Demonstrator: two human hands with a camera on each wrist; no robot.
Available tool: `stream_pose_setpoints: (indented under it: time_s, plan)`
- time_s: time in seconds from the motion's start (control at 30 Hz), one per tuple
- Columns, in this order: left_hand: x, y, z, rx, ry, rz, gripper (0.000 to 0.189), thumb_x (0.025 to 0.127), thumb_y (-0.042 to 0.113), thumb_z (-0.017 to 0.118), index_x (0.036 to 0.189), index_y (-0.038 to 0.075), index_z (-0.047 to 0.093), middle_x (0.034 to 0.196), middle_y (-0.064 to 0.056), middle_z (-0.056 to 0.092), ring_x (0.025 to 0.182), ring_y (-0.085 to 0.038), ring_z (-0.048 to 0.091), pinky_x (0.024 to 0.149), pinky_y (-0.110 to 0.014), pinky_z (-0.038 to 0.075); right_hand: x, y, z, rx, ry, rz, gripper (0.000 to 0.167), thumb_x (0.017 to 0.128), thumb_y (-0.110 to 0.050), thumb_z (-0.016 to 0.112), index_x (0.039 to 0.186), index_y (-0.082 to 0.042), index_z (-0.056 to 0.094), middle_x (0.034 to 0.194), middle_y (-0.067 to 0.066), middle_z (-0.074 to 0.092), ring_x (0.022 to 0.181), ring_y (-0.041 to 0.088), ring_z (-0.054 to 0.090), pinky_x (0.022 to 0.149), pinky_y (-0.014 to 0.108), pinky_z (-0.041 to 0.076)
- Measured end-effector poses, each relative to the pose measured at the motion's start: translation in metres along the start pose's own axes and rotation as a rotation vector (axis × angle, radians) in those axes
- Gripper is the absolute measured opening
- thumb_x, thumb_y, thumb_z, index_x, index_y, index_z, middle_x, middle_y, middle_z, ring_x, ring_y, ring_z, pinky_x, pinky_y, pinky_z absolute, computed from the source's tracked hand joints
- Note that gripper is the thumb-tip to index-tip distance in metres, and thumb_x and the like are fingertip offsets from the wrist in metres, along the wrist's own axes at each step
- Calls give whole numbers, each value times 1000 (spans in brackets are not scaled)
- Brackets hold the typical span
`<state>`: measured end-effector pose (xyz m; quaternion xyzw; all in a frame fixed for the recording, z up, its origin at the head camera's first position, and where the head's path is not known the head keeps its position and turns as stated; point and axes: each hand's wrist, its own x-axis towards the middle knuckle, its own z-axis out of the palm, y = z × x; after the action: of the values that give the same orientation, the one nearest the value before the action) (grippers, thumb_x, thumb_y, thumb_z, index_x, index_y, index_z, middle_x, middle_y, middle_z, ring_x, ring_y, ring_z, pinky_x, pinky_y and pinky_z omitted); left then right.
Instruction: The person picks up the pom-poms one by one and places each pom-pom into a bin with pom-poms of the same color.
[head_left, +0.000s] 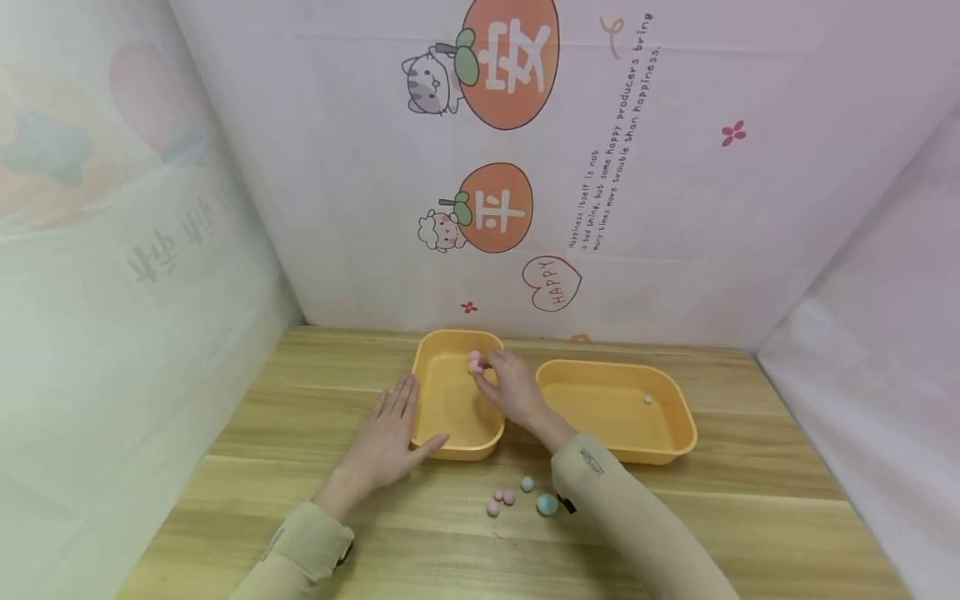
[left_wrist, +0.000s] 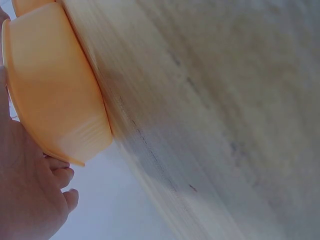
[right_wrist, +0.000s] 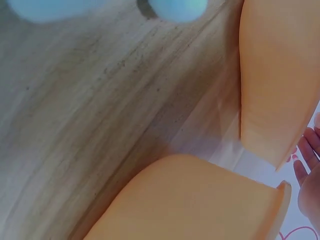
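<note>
My left hand (head_left: pixel 386 437) lies against the left wall of a yellow-orange plastic tray (head_left: pixel 459 452), its fingers extended along the rim and its thumb over the near corner. In the left wrist view, that hand (left_wrist: pixel 30 185) touches the rim of the tray (left_wrist: pixel 60 85). Over the tray's right far part, my right hand (head_left: pixel 513 387) pinches small pink balls (head_left: pixel 475 357) between thumb and fingers; their exact number is unclear. In the right wrist view, the right hand (right_wrist: pixel 311 165) shows only partly at the right edge.
To the right stands a second yellow-orange tray (head_left: pixel 615 454) with a small pale green ball (head_left: pixel 648 400) inside. On the wooden table (head_left: pixel 420 533) in front lie several pink balls (head_left: pixel 493 507), a small blue-green ball (head_left: pixel 527 483) and a larger one (head_left: pixel 547 504). A printed cloth (head_left: pixel 360 208) hangs behind.
</note>
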<state>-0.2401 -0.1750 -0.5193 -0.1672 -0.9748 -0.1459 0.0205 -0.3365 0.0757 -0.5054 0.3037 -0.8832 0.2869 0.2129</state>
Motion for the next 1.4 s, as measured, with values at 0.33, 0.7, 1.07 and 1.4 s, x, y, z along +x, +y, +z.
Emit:
stream_pose_setpoints:
  time_s: [0.33, 0.7, 1.07, 1.4]
  plan:
    - [0, 0, 3, -7, -2, -3, 113, 106, 77, 46, 174, -5, 8, 184, -25, 12, 173, -38, 12, 141, -61, 16, 1, 1, 3, -20, -27, 43, 12, 100, -12, 81, 101, -1, 77, 102, 14, 78, 96, 32, 71, 88, 47, 64]
    - [-1, -1, 5, -19, -8, -4, 112, 106, 76, 47, 174, -5, 8, 184, -25, 12, 173, -39, 13, 141, -61, 16, 0, -1, 7, -31, -30, 49, 13, 99, -13, 82, 101, -1, 76, 102, 14, 76, 95, 31, 70, 85, 45, 64]
    - [1, -1, 5, -17, 17, 10, 111, 107, 73, 50, 173, -7, 12, 183, -27, 13, 173, -42, 15, 141, -62, 17, -17, -11, -4, 105, -33, 6, 32, 95, -9, 84, 123, 4, 76, 132, 21, 75, 124, 41, 70, 108, 56, 60]
    - [2, -3, 3, -10, 15, 5, 110, 107, 72, 49, 173, -7, 11, 183, -27, 14, 173, -41, 15, 141, -61, 18, -56, -27, -29, 153, -130, 61, 51, 103, -18, 78, 150, -3, 65, 158, 16, 62, 146, 39, 59, 122, 58, 52]
